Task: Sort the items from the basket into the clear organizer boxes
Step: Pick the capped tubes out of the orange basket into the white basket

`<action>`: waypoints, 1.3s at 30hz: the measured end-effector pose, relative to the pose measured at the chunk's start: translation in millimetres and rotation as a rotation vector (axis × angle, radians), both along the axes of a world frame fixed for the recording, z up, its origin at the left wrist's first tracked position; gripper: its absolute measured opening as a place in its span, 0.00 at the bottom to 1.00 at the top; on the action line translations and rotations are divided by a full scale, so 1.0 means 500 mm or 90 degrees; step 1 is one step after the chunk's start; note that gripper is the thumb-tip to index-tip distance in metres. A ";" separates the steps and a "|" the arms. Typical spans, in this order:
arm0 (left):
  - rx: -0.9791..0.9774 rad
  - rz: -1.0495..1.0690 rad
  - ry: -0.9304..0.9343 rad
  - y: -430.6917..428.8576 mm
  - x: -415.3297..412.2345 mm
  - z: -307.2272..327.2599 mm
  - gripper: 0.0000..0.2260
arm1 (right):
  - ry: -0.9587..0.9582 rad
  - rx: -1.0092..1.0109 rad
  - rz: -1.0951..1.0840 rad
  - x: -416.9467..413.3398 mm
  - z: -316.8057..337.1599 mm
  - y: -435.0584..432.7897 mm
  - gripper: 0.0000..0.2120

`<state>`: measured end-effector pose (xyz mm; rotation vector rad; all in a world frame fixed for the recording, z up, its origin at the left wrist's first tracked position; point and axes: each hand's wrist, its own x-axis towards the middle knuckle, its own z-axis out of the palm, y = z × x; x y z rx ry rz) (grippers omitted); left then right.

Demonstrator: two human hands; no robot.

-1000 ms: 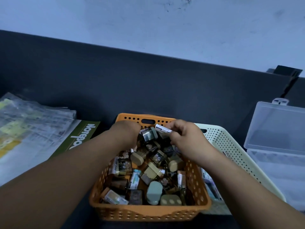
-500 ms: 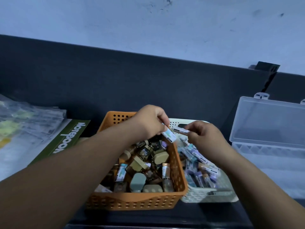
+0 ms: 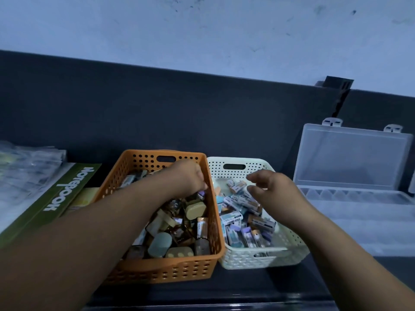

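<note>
Though curled inside the orange basket (image 3: 134, 158), left hand (image 3: 189, 178) grip unclear; right hand (image 3: 274, 187) slack, empty.

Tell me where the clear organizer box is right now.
In the head view, the clear organizer box sits at the far right with its lid open, just to the right of the white basket and the right hand.

A green notebook (image 3: 62, 194) lies beside plastic-wrapped sheets (image 3: 27, 173) on the dark table (image 3: 247, 286).
</note>
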<state>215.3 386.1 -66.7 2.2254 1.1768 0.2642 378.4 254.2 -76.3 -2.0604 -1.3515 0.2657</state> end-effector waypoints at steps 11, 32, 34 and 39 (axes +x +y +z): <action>-0.003 -0.017 0.069 0.006 0.002 -0.031 0.08 | 0.063 0.025 0.042 -0.044 -0.013 0.028 0.09; 0.017 -0.048 -0.019 -0.001 -0.109 0.057 0.10 | -0.169 -0.019 0.113 -0.117 0.053 0.005 0.11; 0.004 -0.038 0.015 0.011 -0.157 0.054 0.07 | -0.186 -0.080 0.220 -0.158 0.047 0.019 0.09; -0.049 -0.071 -0.011 0.009 -0.221 0.029 0.03 | -0.417 -0.206 0.330 -0.191 0.014 0.059 0.10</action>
